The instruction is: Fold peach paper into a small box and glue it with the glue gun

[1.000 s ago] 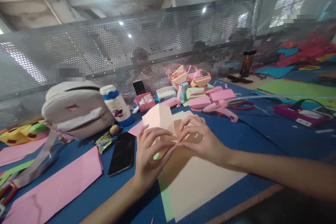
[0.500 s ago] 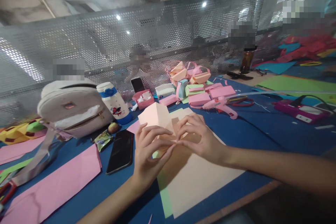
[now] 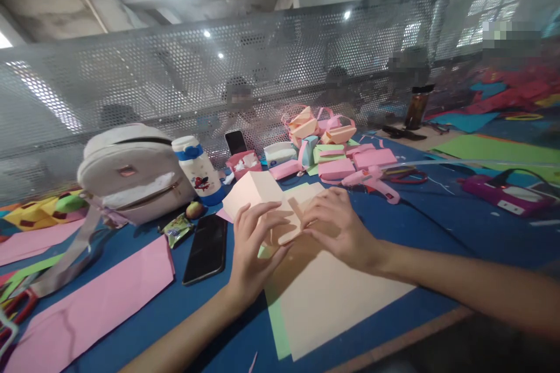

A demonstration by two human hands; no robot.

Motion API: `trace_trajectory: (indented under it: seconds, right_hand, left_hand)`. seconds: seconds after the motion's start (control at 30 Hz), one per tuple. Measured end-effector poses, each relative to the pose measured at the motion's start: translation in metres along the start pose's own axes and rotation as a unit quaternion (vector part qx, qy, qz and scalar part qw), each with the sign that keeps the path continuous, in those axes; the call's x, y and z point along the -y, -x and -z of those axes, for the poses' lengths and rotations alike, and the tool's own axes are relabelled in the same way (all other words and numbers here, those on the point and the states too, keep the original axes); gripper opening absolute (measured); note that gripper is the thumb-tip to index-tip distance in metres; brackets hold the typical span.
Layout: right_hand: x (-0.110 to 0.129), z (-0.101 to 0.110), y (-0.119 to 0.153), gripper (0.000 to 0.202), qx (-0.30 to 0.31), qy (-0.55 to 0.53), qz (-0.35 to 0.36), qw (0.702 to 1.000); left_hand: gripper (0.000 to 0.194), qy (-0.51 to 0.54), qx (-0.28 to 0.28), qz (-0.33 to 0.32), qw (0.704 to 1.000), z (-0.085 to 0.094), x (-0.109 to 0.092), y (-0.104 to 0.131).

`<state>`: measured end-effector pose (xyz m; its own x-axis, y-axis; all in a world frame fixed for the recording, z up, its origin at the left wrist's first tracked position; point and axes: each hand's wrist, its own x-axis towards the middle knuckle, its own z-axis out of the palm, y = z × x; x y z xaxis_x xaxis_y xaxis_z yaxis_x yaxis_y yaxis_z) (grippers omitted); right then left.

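Observation:
A peach piece of folded paper [image 3: 256, 191] stands bent up between my hands, its upper panel creased and its near edge turned into a narrow flap. My left hand [image 3: 256, 245] holds its near left side, with the fingers over the paper and the thumb below the flap. At the right edge, my right hand [image 3: 339, 230] pinches the same paper between thumb and curled fingers. Under both hands lie a large peach sheet [image 3: 341, 303] and a green sheet [image 3: 276, 320], partly in shadow.
A black phone [image 3: 205, 250], snack packet [image 3: 177, 230], white bottle [image 3: 199, 172] and grey backpack [image 3: 131, 175] stand left. Pink paper [image 3: 105, 297] lies near scissors [image 3: 20, 306]. Behind are small paper boxes [image 3: 336, 169], a pink glue gun [image 3: 374, 182] and a purple power strip [image 3: 507, 192].
My fingertips, which met at the paper's near edge, have moved apart. The right hand has shifted slightly right, and a narrow flap now shows between the hands. The view has shifted slightly.

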<state>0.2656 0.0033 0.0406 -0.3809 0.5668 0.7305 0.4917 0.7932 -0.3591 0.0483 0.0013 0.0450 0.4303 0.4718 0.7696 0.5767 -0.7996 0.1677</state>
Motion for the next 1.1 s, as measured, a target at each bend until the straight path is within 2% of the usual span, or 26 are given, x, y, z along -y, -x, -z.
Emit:
trace_trajectory:
  seconds: [0.1, 0.23, 0.77, 0.97, 1.1]
  right_hand:
    - [-0.005, 0.002, -0.002, 0.007, -0.002, 0.022, 0.04, 0.999]
    - [-0.01, 0.002, -0.004, 0.007, 0.002, 0.028, 0.069, 0.997]
    - [-0.003, -0.009, -0.002, 0.006, -0.002, -0.005, 0.054, 0.999]
    - [-0.004, -0.006, -0.003, 0.01, 0.016, 0.02, 0.07, 0.997]
    - [-0.003, -0.008, -0.003, 0.008, 0.012, 0.025, 0.069, 0.997]
  left_hand:
    - [0.017, 0.005, -0.022, -0.016, 1.0, 0.0, 0.004, 0.004]
    - [0.012, 0.018, -0.018, -0.01, 1.0, -0.001, 0.004, 0.006]
    - [0.011, 0.058, -0.024, 0.026, 0.998, -0.001, 0.004, 0.013]
    - [0.028, 0.059, -0.014, 0.057, 0.997, -0.002, 0.005, 0.015]
    - [0.02, 0.083, -0.012, 0.075, 0.994, -0.002, 0.006, 0.013]
